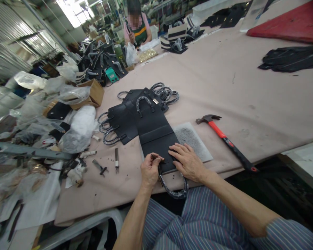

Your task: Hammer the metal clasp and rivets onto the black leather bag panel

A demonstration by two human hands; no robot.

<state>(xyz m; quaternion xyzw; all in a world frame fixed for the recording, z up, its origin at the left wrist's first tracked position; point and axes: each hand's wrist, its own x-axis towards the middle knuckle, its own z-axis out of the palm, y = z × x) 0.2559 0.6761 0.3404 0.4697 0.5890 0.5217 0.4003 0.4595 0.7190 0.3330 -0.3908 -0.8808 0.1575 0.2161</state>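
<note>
A black bag panel (156, 139) lies across the near side of the table, with one plastic-wrapped handle at its far end. At its near edge, another wrapped bag handle (176, 194) loops out over the table edge. My left hand (150, 170) is closed in a pinch at that handle's left end, on the panel; the fingertips partly hide what they grip. My right hand (188, 162) lies open and flat, fingers spread over the panel's right edge and the speckled pale slab (194, 140) partly beneath it.
A claw hammer (223, 137) rests at right. More black panels with handles (122, 119) lie behind, and metal hand tools (116, 160) at left. Plastic bags (78, 128) and a cardboard box (95, 92) crowd the left. A person (138, 27) sits across the table.
</note>
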